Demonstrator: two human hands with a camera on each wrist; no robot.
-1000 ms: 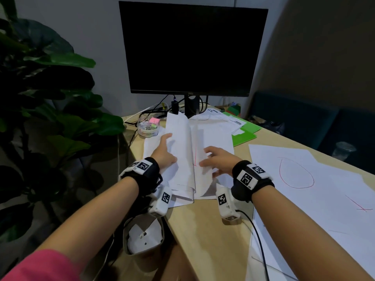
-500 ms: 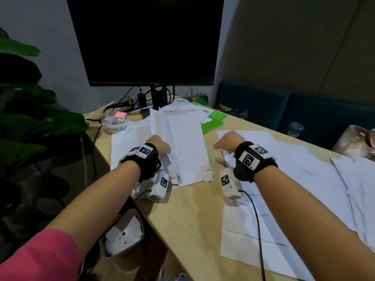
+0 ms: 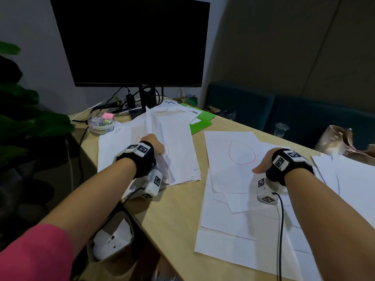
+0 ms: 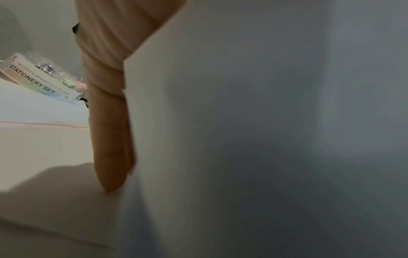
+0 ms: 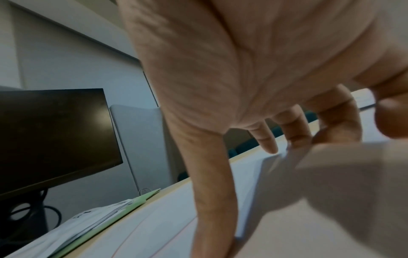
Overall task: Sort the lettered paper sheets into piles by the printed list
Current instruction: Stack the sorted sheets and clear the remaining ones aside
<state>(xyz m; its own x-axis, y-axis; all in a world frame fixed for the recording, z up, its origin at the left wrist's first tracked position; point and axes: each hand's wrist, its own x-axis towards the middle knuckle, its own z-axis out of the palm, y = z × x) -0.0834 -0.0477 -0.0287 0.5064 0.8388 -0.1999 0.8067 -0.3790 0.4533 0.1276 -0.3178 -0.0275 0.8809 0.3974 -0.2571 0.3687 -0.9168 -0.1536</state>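
Nearest the person, a loose spread of white sheets [image 3: 239, 236] lies fanned over the tabletop [image 3: 174, 216], its near edge at or close to the tabletop's front edge; a brush of the forearm could, I judge, drag those sheets off or mix them. Just beyond, the right hand [image 3: 263, 163] rests on the top sheet of that pile [image 3: 227, 175], the one marked with a red loop [image 3: 241, 152]. In the right wrist view the thumb presses flat on the paper, the other fingers are spread and loosely bent with their tips at a raised paper edge, and nothing is clearly pinched, so the hand reads as open. If it lifts carelessly, the sheet may slide askew over its neighbours. Across a bare strip of tabletop, the left hand [image 3: 155, 146] grips a sheaf of upturned sheets [image 3: 154, 126] in the unsorted stack [image 3: 178, 151], fingers curled behind the paper. That grip could crease the pages or let several fall back together, hiding a letter and sending a sheet to the wrong pile. Farther off, the printed list [image 3: 182, 112] lies partly covered near the monitor [image 3: 134, 41], beside the stationery tub [image 3: 101, 123]; reading it from here looks hard, which invites misfiling.
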